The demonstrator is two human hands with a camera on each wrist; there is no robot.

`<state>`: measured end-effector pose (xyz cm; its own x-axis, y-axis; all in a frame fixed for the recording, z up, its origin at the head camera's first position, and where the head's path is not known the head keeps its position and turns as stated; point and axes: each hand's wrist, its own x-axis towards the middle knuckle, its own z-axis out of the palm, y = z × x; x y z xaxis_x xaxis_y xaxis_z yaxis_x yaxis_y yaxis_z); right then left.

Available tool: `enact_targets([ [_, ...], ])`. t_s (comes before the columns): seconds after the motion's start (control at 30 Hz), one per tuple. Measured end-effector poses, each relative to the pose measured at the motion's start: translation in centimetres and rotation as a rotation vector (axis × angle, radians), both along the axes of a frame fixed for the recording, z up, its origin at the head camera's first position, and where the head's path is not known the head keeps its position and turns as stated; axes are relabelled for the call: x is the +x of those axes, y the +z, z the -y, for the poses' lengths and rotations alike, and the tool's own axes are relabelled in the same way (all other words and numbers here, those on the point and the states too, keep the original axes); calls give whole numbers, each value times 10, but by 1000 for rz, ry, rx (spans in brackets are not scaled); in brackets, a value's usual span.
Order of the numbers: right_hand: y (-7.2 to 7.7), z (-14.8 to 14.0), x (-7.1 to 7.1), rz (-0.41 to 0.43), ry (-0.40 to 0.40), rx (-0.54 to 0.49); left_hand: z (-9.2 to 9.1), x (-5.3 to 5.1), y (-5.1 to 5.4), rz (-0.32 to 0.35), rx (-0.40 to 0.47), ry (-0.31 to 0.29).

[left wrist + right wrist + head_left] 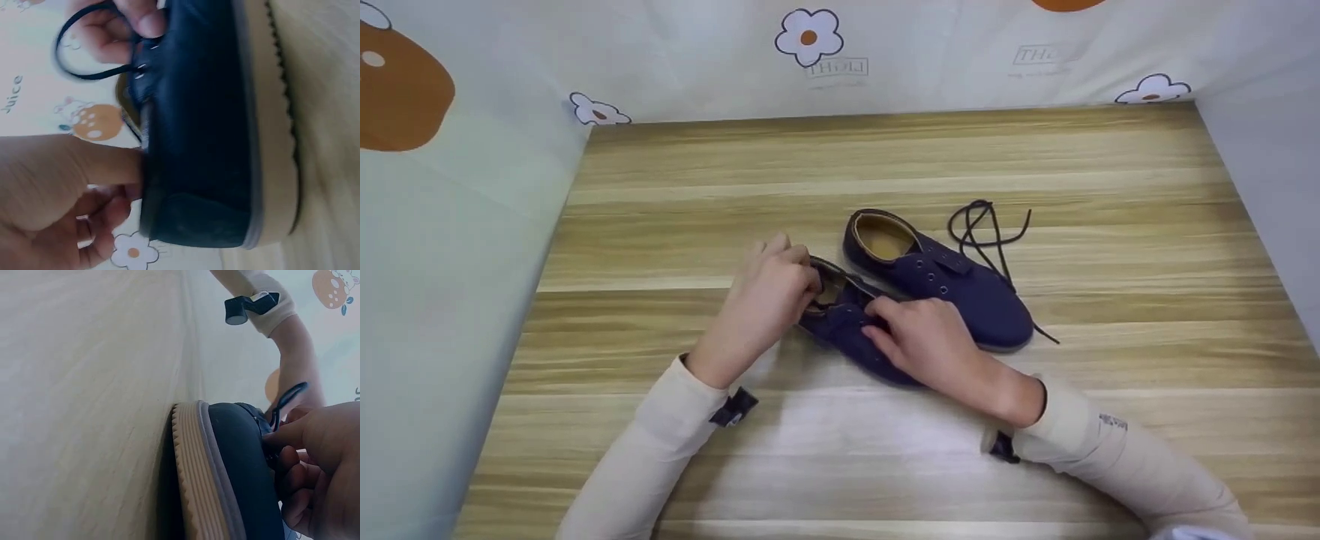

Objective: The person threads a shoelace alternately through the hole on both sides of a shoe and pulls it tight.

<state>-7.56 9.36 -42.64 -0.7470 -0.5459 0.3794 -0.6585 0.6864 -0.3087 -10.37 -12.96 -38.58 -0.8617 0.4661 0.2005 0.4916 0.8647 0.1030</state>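
A navy lace-up shoe (847, 330) lies on the wood-grain surface, its toe toward the lower right. My left hand (776, 285) grips it at the heel opening, with a digit inside the collar (147, 169) and other fingers curled outside. At the eyelets my right hand (926, 337) pinches the dark shoelace (93, 76), which stands up in a loop in the left wrist view. In the right wrist view, curled fingers (298, 478) partly hide the lacing. Touching or close behind is a second navy shoe (982, 300), its near eyelets bare.
A loose dark lace (979, 240) lies tangled beside the second shoe, one end sticking out past its toe. Printed sheeting (697, 67) rises at the back and both sides of the wood-grain surface (697, 172). Each sleeve cuff carries a small black device (735, 407).
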Motion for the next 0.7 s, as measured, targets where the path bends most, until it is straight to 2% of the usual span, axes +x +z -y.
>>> enact_targets([
  [0.07,0,-1,1,-35,12,-7,-2,-1,-1,31,-51,14],
  [0.13,4,-5,1,-59,35,-30,-2,-1,1,85,-59,31],
  [0.23,21,-16,-3,-59,62,-110,0,0,11,161,-42,43],
  [0.33,46,-37,-13,-47,23,-203,4,3,24,159,-16,55],
  [0.43,65,-60,-26,-36,-86,-230,4,6,37,101,31,66],
  [0.5,69,-74,-33,-6,-164,-199,1,8,42,81,67,38],
  [0.57,68,-85,-39,44,-220,-138,-6,9,44,88,94,-27],
  [0.7,59,-104,-49,165,-263,37,-24,7,40,106,106,-171],
])
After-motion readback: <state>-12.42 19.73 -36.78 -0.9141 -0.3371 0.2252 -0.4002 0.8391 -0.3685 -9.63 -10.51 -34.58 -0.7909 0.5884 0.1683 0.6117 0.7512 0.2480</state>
